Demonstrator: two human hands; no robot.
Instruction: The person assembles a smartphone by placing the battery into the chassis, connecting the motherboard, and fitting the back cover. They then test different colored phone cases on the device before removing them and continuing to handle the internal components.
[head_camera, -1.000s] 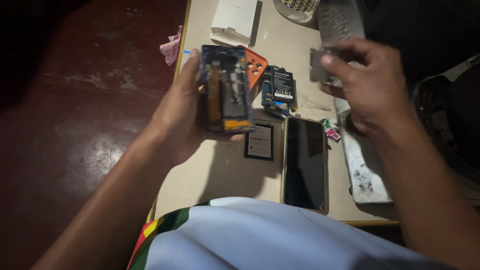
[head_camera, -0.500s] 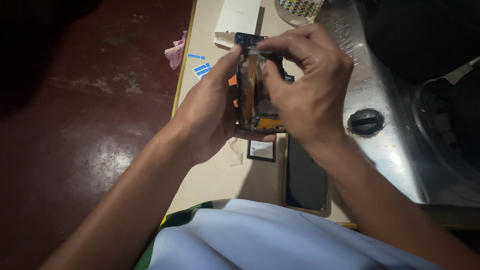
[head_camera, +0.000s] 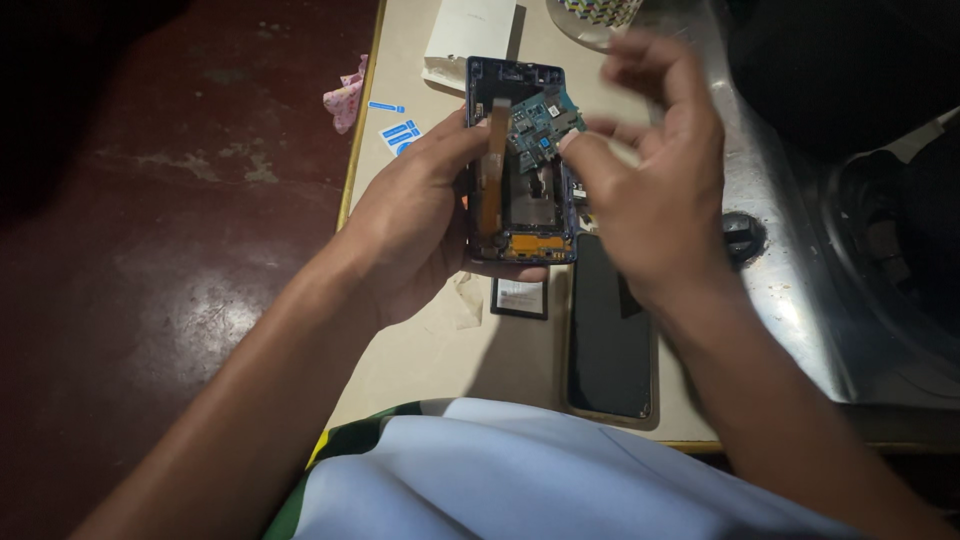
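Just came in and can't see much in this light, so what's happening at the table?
A person holds an opened phone upright in the left hand, its insides facing up. The right hand pinches a small green circuit board at the phone's upper part. On the table below lie another phone, screen dark, and a small flat battery.

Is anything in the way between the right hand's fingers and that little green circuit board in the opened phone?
Nothing visible. The right hand already has its fingers on the circuit board, at the top of the opened phone that the left hand holds.
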